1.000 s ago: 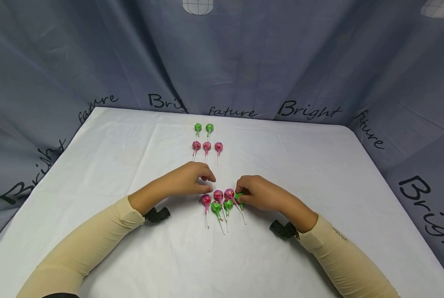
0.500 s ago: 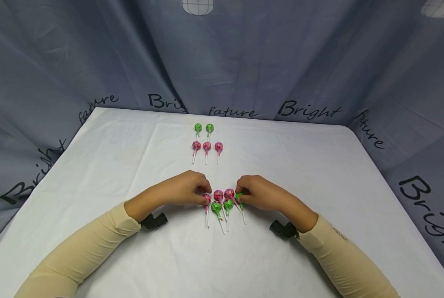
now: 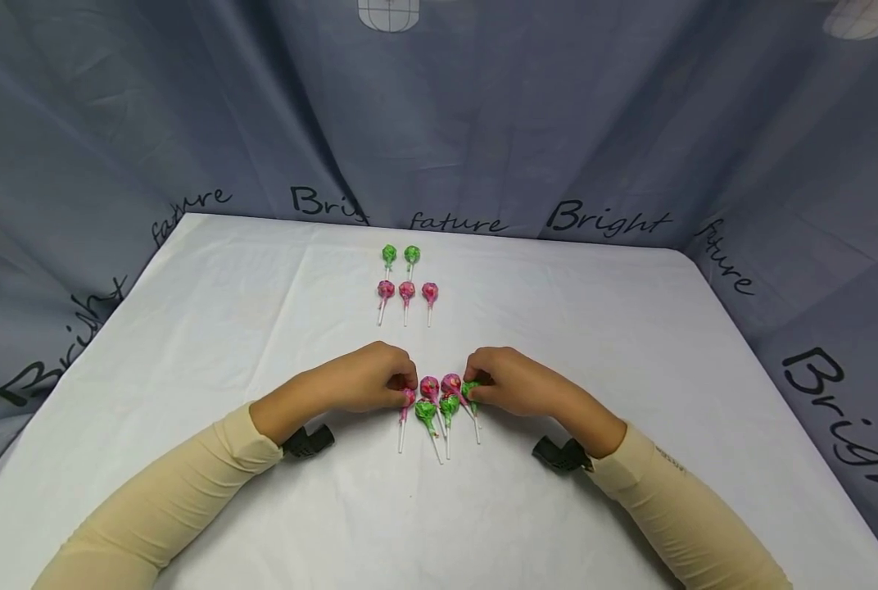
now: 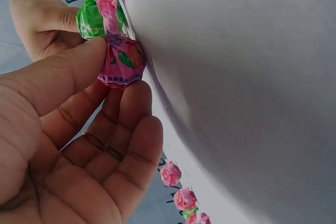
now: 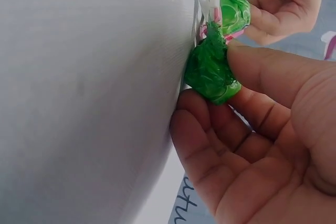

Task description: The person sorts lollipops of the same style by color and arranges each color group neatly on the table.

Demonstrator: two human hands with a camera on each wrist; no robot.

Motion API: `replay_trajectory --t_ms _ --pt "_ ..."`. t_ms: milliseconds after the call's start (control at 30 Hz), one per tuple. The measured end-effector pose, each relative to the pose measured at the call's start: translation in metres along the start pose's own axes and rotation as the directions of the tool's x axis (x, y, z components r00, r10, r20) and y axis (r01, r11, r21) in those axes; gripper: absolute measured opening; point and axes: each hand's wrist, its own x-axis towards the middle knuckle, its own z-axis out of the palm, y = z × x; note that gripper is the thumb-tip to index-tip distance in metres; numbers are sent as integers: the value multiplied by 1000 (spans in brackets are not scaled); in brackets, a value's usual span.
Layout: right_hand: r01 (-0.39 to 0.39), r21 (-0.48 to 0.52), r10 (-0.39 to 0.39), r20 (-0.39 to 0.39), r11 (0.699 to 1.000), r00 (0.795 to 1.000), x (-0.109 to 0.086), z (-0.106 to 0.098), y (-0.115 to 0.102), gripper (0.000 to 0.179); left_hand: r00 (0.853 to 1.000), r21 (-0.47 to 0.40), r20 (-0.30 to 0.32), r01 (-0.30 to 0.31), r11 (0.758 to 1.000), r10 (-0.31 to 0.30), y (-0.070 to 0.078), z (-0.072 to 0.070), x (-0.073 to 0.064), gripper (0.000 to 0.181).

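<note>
My left hand (image 3: 371,378) pinches the wrapped head of a pink lollipop (image 4: 124,64) between thumb and fingers, its white stick pointing toward me. Opposite it, my right hand (image 3: 511,382) pinches a green lollipop (image 5: 210,69) by its head. Between the hands, on the white cloth, lie two pink lollipops, one at the left (image 3: 429,387) and one at the right (image 3: 451,383). Just nearer to me are two green lollipops, a left one (image 3: 426,410) and a right one (image 3: 450,405). Their sticks overlap and fan toward me.
Farther back, two green lollipops (image 3: 389,253) lie above a row of three pink lollipops (image 3: 407,291), sticks toward me. A white cloth (image 3: 594,311) covers the table. Grey-blue curtains (image 3: 483,106) with printed words stand behind and at the sides.
My left hand has come down toward me and taken hold of the leftmost pink lollipop, whose stick has swung slightly left. My right hand has stayed on the green lollipop.
</note>
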Motion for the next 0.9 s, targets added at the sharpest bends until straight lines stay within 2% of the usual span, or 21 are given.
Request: replay_trajectory --t_ms 367,600,900 --pt "-24 9 24 18 1000 1000 1 -3 0 9 999 6 -29 -18 1000 18 2 2 -3 3" --pt "-59 6 60 -19 998 998 2 -14 5 9 999 10 -42 -19 1000 19 3 5 -3 4" --pt "-100 6 100 -81 995 992 28 -42 16 9 999 41 -34 -20 999 22 0 5 -1 4"
